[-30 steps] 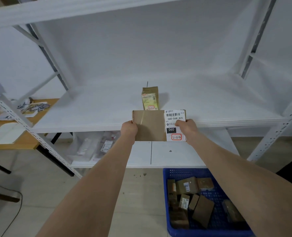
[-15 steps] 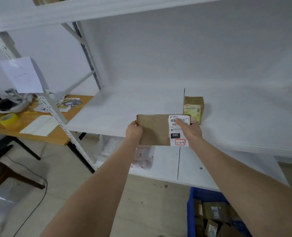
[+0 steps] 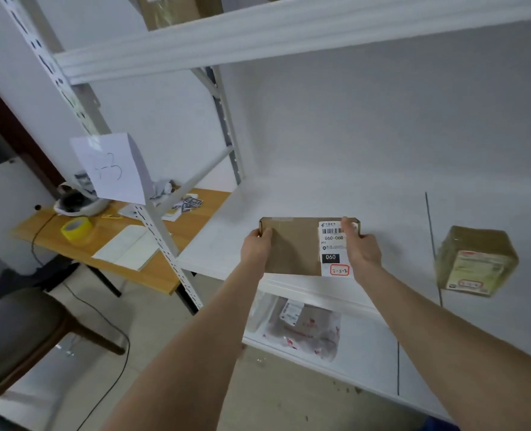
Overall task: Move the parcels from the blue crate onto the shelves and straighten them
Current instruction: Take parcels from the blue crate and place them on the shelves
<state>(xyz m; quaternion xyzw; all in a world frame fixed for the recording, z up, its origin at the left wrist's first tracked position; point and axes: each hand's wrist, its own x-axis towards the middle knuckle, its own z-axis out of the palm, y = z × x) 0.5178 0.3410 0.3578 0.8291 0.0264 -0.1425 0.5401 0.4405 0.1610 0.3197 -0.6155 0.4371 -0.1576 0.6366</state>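
A flat brown cardboard parcel (image 3: 292,247) with a white barcode label stands upright over the front left part of the white middle shelf (image 3: 382,213). My left hand (image 3: 255,248) grips its left edge and my right hand (image 3: 362,248) grips its right edge over the label. A small olive-brown parcel (image 3: 475,259) stands on the same shelf further right, apart from my hands. Only a sliver of the blue crate (image 3: 441,424) shows at the bottom right edge.
A plastic-wrapped parcel (image 3: 304,331) lies on the lower shelf. The perforated shelf post (image 3: 152,213) with a paper sign (image 3: 112,169) stands left. Beyond it is a wooden desk (image 3: 171,275) with yellow tape (image 3: 77,230); a dark chair (image 3: 18,334) sits lower left.
My view has swung left, so the olive parcel now sits far right and the crate has slid almost out of view. Both hands have carried the flat parcel to the left part of the shelf.
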